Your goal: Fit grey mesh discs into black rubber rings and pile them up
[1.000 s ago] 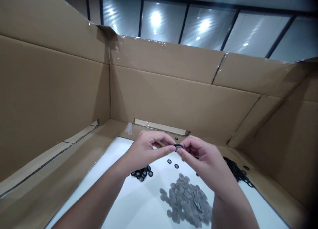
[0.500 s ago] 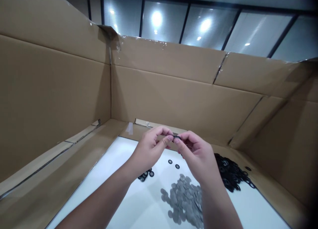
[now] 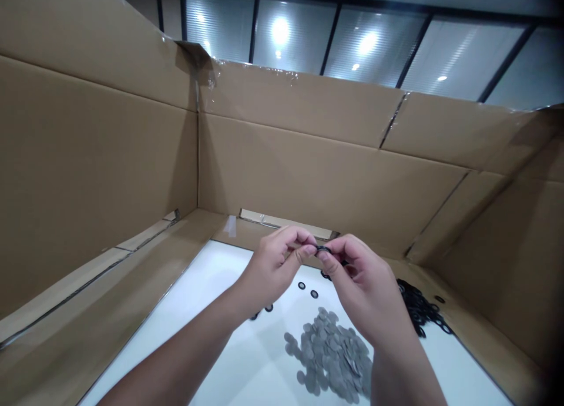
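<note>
My left hand point(image 3: 275, 268) and my right hand point(image 3: 359, 285) meet above a white surface point(image 3: 220, 318), fingertips pinched together on one small black ring point(image 3: 323, 250). Below them lies a heap of grey round discs point(image 3: 332, 356). A pile of black rings point(image 3: 418, 306) sits to the right, partly hidden behind my right hand. Two loose black rings point(image 3: 307, 289) lie under the hands, and a few more peek out under my left wrist point(image 3: 263, 311).
Tall cardboard walls point(image 3: 308, 159) enclose the white surface on the left, back and right. A folded flap point(image 3: 286, 224) lies at the base of the back wall. Windows with ceiling lights show above the box.
Both hands shifted slightly right and stayed pinched on the ring. My right hand now covers more of the black ring pile.
</note>
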{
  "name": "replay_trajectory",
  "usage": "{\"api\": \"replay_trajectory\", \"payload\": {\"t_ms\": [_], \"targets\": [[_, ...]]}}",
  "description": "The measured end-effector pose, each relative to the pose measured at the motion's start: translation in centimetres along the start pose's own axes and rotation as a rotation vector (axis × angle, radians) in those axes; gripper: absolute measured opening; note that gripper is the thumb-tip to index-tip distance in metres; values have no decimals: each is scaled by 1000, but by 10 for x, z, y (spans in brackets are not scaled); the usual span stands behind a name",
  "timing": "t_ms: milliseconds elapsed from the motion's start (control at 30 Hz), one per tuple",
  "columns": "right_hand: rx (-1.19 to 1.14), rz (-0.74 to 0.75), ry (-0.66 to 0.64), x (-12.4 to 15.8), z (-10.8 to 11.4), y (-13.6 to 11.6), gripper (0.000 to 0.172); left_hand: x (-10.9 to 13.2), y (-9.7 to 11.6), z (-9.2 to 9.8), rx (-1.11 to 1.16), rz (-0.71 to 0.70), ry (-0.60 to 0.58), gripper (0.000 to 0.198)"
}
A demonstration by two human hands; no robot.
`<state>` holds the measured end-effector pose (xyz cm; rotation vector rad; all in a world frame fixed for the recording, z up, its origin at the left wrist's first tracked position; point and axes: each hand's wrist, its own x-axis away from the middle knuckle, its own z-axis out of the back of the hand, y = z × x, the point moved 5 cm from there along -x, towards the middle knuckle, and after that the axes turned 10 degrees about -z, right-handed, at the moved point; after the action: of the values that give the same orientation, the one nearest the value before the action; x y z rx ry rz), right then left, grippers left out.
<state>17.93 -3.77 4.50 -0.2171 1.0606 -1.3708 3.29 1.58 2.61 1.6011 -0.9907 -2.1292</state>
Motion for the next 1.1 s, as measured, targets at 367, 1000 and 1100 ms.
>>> {"api": "replay_trajectory", "payload": {"t_ms": [367,1000,1100], "targets": [[-110,-76,-104,-1,-7,2,24,-4,7,15,-51,12,-134,12],[-93,-88,-143,7,17,1,22,3,6,-6,17,-65,-79,13],[-272,-142,-94,3,11,4,21,3,0,-9,270,85,-32,14]]}}
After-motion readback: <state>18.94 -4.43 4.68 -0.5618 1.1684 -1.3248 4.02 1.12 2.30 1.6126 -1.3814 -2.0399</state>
